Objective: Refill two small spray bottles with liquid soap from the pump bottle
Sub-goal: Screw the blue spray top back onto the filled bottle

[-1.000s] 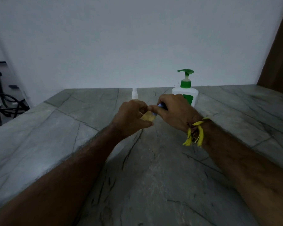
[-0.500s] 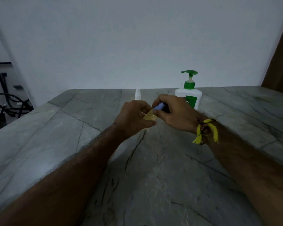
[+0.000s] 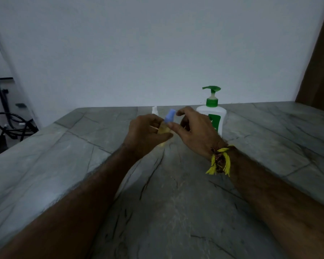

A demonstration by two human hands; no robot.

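1. A small clear spray bottle of yellowish liquid (image 3: 164, 130) with a light blue cap (image 3: 169, 117) is held just above the grey veined stone counter (image 3: 176, 202), at the middle of the view, tilted so that the cap leans toward the far right.
2. The left hand (image 3: 145, 134) grips the body of this bottle: its fingers curl round the yellowish part, the thumb lies along the near side, and most of the bottle is hidden within the grasp.
3. The right hand (image 3: 194, 130) is at the blue cap. Its thumb tip touches the lower edge of the cap, while the forefinger arches over the top of the cap with a gap showing between fingertip and cap. The other fingers are loosely bent behind. Whether the hand truly pinches the cap or only touches it cannot be told, since that part of the picture is blurred.
4. A yellow tasselled thread band (image 3: 220, 161) is tied round the right wrist.
5. A second small spray bottle, white or clear (image 3: 154, 110), stands upright on the counter just behind the left hand, only its top showing.
6. A white pump bottle with a green pump head and green label (image 3: 212, 113) stands upright on the counter just behind the right hand, partly covered by it.
7. A plain white wall (image 3: 157, 53) rises behind the counter, black hoses and a frame (image 3: 9, 120) lie at the far left, and a brown panel (image 3: 320, 71) stands at the far right.
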